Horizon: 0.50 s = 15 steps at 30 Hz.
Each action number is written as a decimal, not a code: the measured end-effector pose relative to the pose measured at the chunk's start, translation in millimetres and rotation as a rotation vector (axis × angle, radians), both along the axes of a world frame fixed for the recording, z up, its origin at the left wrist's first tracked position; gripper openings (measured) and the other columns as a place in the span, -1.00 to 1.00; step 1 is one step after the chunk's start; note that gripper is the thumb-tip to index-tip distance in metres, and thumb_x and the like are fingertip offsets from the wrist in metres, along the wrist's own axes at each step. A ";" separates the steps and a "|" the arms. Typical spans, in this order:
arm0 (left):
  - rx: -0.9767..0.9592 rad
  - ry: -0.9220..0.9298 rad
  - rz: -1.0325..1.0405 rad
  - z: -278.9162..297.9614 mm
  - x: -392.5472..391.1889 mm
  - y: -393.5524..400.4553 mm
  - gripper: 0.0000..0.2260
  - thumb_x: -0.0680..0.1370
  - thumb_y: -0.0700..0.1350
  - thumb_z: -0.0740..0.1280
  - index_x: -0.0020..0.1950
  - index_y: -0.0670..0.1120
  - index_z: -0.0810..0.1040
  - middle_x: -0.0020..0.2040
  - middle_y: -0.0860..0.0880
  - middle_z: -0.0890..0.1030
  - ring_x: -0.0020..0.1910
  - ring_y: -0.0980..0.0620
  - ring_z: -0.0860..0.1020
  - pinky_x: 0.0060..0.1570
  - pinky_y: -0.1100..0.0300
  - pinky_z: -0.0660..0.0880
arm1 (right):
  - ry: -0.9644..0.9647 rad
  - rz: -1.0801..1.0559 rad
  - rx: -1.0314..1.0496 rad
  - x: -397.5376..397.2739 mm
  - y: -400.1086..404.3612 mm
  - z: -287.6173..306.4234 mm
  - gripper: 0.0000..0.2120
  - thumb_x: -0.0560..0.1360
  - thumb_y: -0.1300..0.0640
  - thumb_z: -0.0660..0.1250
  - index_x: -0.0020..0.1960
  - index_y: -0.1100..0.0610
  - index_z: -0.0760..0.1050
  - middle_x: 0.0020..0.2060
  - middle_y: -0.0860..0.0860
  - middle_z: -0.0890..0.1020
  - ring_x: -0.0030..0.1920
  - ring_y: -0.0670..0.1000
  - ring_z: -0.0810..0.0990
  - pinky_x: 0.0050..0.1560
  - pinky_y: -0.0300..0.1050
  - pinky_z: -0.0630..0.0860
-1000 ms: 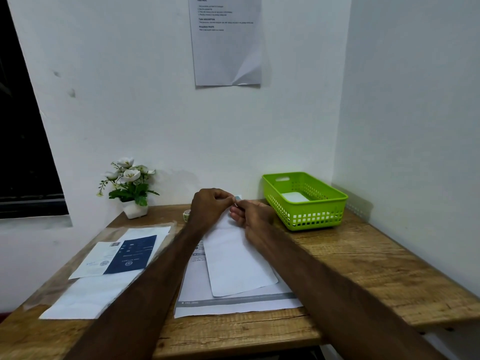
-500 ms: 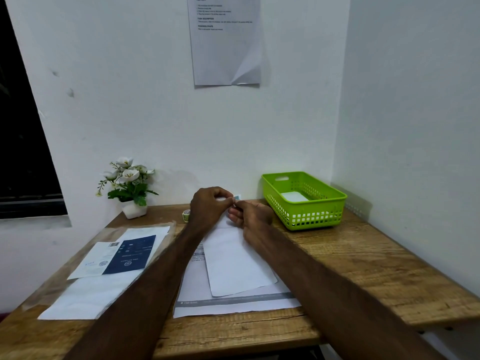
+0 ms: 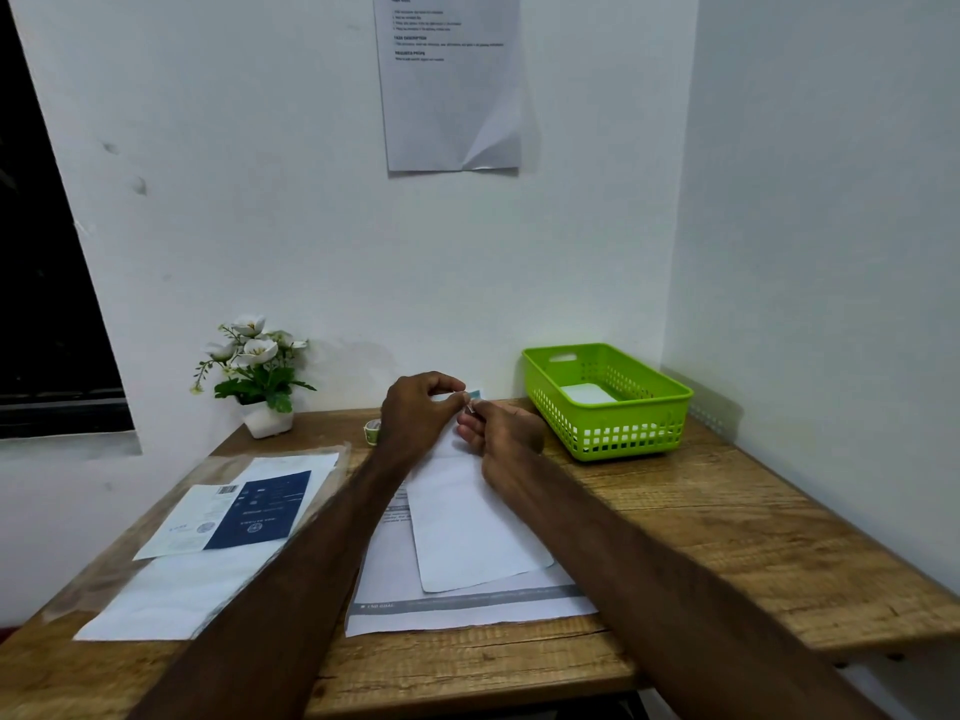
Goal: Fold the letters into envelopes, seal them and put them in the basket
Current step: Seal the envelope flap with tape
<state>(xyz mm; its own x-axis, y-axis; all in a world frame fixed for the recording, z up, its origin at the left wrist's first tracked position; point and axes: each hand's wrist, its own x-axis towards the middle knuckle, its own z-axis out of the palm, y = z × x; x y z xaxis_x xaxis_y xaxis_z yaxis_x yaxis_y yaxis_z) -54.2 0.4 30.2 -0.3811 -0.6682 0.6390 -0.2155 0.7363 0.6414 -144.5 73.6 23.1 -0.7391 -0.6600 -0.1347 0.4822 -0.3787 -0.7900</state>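
— Where's the envelope (image 3: 467, 522)?
— Flat on the counter (image 3: 727, 522), atop a printed sheet (image 3: 467, 613). At its far end, fingers of the left hand (image 3: 421, 415) and right hand (image 3: 506, 433) pinch a small sticker (image 3: 475, 396).
— So sealing?
— Seems so. Next it must be pressed over the flap, then the envelope carried to the green basket (image 3: 613, 433) just right.

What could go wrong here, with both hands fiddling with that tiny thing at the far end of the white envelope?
The left hand and right hand pinch a small sticker between them; it might curl and stick to the fingers, or go on crooked. The envelope lies loose on another sheet, so it could slide when pressed. A forearm could also drag the papers on the left off the table.
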 end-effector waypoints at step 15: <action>-0.007 -0.002 -0.002 -3.0 -2.1 -2.3 -0.94 0.42 -0.01 0.51 -0.14 0.06 0.75 -0.17 0.19 0.72 -0.13 0.26 0.66 0.03 0.12 0.59 | -0.045 -0.062 -0.041 3.7 1.1 0.5 -0.85 0.49 0.48 0.38 0.05 0.51 0.54 -0.35 0.25 0.61 -0.59 0.00 0.61 -0.60 -0.19 0.51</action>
